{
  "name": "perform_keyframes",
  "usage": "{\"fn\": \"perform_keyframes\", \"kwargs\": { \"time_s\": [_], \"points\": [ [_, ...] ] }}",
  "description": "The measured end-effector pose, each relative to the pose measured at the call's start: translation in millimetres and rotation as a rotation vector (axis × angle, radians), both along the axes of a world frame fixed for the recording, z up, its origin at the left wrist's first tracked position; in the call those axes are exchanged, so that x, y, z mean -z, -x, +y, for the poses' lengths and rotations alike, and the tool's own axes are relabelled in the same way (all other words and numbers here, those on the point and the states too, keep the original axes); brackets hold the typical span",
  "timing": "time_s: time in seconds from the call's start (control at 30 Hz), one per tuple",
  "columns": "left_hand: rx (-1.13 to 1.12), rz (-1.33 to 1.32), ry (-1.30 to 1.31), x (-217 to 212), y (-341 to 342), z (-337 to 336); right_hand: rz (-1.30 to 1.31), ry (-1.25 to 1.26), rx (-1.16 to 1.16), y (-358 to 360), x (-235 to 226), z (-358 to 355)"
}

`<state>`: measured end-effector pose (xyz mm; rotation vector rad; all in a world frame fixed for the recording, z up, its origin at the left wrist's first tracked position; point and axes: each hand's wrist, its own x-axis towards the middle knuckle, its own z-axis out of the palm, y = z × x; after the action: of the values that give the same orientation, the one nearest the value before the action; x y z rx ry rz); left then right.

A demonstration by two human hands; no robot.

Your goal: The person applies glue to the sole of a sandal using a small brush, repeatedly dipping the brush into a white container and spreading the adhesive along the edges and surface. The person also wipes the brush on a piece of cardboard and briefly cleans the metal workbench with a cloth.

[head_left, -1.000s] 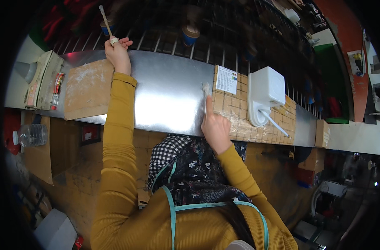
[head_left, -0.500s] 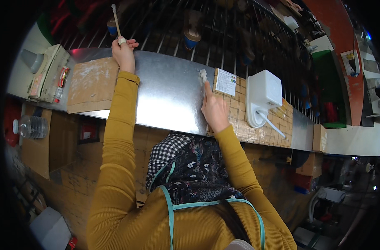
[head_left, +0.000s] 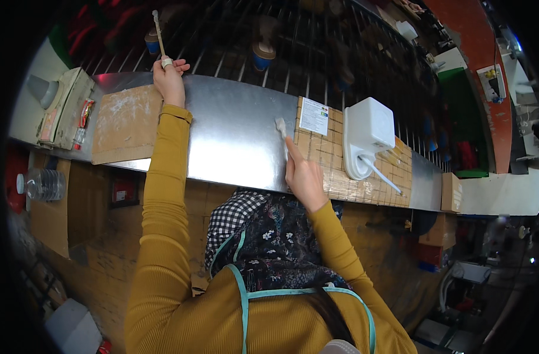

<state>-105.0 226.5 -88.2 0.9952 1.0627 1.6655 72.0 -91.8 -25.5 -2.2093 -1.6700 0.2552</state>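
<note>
At the far left edge of the metal counter [head_left: 234, 124], my left hand [head_left: 170, 82] holds a thin stick [head_left: 159, 38] with a whitish tip, pointing out over the metal bars. A pale band [head_left: 167, 62] shows at its base; I cannot tell whether it wraps the stick or a finger. My right hand [head_left: 306, 180] is over the counter's near part, index finger stretched forward and the other fingers curled. At that fingertip is a small white wad [head_left: 280, 125], close to or on the metal; its exact hold is unclear.
A powder-marked brown board [head_left: 125, 124] lies left of my left hand. Right of my right hand, a white box-shaped device [head_left: 368, 133] with a pale tube and a printed card [head_left: 314, 116] rest on a taped cardboard sheet [head_left: 334, 183]. Dark shoes [head_left: 263, 50] stand on the bars [head_left: 222, 68] beyond.
My right hand and the white wad at its fingertip have come nearer to me across the metal. My left hand still holds the stick. The whole view has shifted slightly.
</note>
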Motion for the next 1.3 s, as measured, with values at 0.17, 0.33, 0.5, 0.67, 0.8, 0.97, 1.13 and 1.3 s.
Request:
{"fn": "perform_keyframes", "kwargs": {
  "time_s": [0.17,0.33,0.5,0.67,0.8,0.97,1.13,1.3],
  "points": [
    [-0.003,0.008,0.009,2.5,-2.1,3.0,-0.114,0.055,0.037,18.6,1.4,-27.4],
    [-0.002,0.033,-0.007,1.9,1.6,4.5,-0.059,-0.062,-0.047,-9.7,8.3,27.5],
    [0.023,0.020,-0.031,-2.1,-5.0,5.5,-0.227,-0.106,0.059,-9.8,32.3,63.3],
    [0.014,0.042,0.013,-0.5,0.0,6.7,-0.124,0.054,-0.007,17.5,17.5,-10.0],
    [-0.002,0.008,0.068,-5.9,2.9,3.2,0.122,-0.055,-0.041,16.5,-0.9,-60.3],
    [0.026,0.004,0.068,-7.0,-1.5,0.9,0.014,-0.030,0.000,4.6,0.0,-26.0],
    [0.036,0.000,0.047,-5.9,0.0,2.9,-0.156,-0.057,0.043,-7.1,15.5,16.0],
    [0.036,-0.003,0.046,-2.5,5.2,3.5,-0.219,0.197,0.054,16.0,-1.2,-19.6]
  ]
}}
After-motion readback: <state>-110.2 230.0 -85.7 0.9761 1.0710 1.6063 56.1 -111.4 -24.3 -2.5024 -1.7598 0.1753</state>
